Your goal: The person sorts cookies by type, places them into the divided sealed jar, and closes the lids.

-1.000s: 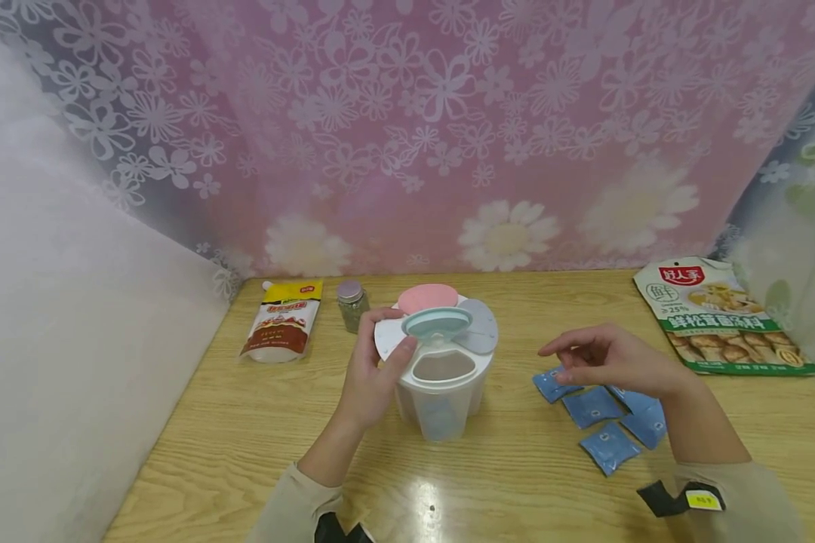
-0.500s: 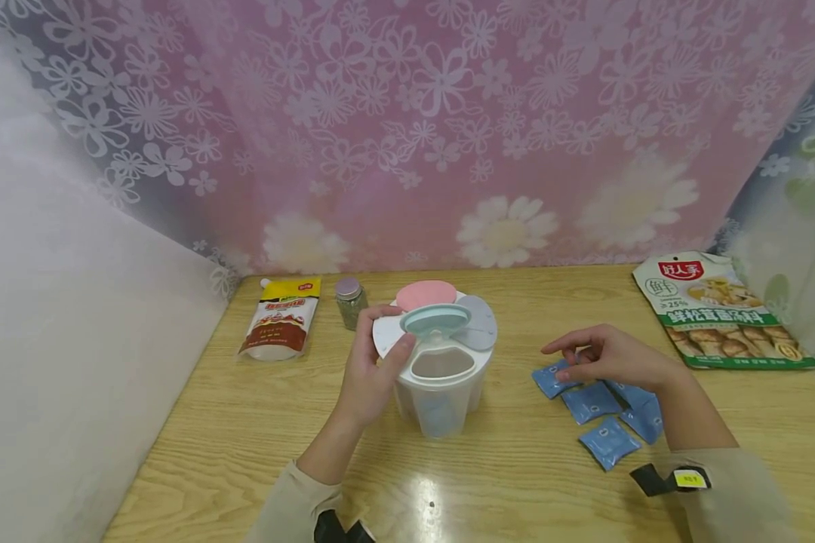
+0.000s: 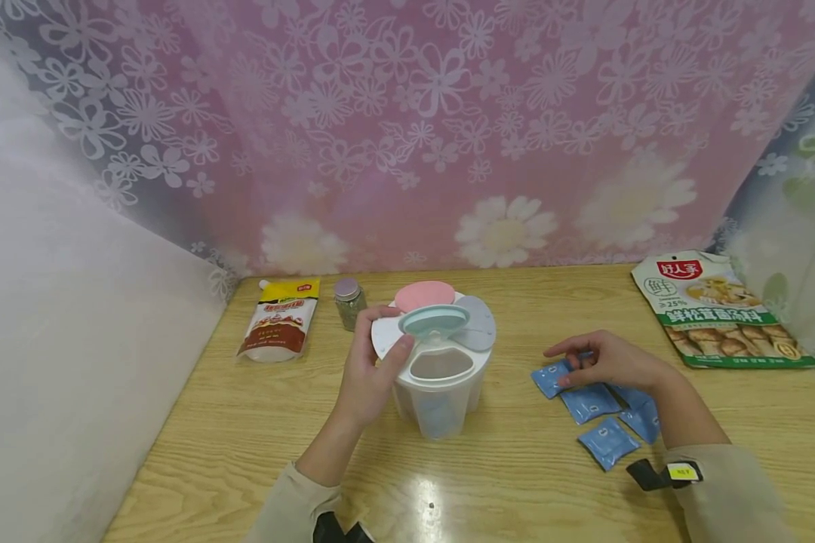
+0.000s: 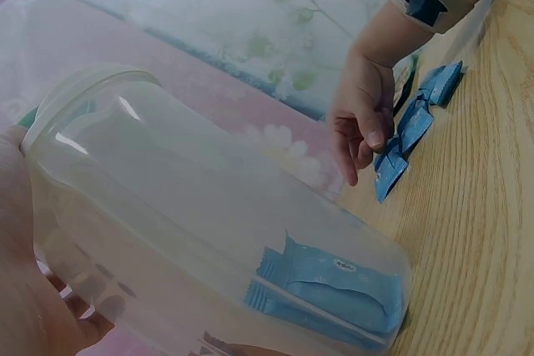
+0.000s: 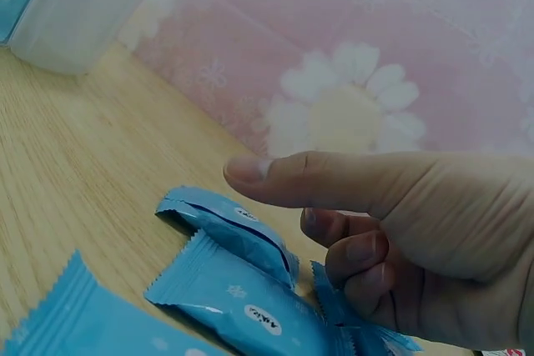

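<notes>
A translucent, multi-compartment storage container (image 3: 477,385) stands on the table, with pink, teal and grey flaps on its white top. The teal flap (image 3: 435,320) is raised above an uncovered opening. My left hand (image 3: 367,377) grips the container's left side, thumb on top. Through the clear wall, the left wrist view shows a blue packet (image 4: 342,285) at the bottom. My right hand (image 3: 614,363) is low over several small blue packets (image 3: 608,443), fingers loosely bent, thumb extended. The right wrist view shows a packet (image 5: 250,298) below that thumb, with nothing pinched.
A spouted pouch (image 3: 281,320) and a small glass jar (image 3: 349,305) of dried green bits stand at the back left. A large mushroom-print bag (image 3: 723,313) lies at the back right. Floral cloth (image 3: 407,151) hangs behind the wooden table (image 3: 244,452).
My right hand has lowered slightly toward the packets, and its forearm has shifted a little left. The left hand stays on the container, which has not visibly moved.
</notes>
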Motion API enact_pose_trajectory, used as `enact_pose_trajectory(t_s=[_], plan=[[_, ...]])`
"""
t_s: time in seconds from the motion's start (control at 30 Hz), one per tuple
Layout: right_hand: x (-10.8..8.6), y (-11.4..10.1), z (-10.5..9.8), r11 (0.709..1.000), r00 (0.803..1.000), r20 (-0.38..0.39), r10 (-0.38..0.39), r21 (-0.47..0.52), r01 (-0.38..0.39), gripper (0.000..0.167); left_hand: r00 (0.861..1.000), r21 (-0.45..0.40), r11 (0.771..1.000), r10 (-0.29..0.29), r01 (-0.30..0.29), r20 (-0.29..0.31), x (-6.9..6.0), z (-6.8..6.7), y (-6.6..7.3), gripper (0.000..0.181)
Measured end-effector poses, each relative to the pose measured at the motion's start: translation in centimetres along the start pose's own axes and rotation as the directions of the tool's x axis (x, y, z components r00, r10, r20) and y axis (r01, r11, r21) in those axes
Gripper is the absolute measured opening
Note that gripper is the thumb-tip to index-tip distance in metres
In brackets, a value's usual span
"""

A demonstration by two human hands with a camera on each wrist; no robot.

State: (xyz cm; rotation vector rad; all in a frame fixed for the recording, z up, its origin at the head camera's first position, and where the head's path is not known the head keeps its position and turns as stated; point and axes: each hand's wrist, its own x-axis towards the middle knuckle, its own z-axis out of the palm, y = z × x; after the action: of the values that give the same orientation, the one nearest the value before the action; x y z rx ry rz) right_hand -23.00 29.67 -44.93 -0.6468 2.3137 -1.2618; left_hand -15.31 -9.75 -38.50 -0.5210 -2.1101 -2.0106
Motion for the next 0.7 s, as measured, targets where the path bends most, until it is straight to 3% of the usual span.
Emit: enact_pose_trajectory(t_s=[0.33,0.57,0.7], plan=[[0.50,0.81,0.48,0.995,0.999,0.005,-0.037,-0.095,0.038,0.047,1.000,-0.010,1.000,0.008,-0.008,0.001,0.00,0.00,0.01,0.039],[0.56,0.11,0.68,0.986,0.996,-0.021,0.082,-0.142,-0.084,0.046,1.000,-0.010,1.000,0.003,-0.003,0.000,-0.03,0.00,-0.01,0.039],[0.63,-0.13,0.80,0.984,0.994,-0.026,0.105,-0.145,-0.108,0.043,1.000,-0.013,1.000,0.002,-0.002,-0.003,-0.05,0.05,0.00,0.039]])
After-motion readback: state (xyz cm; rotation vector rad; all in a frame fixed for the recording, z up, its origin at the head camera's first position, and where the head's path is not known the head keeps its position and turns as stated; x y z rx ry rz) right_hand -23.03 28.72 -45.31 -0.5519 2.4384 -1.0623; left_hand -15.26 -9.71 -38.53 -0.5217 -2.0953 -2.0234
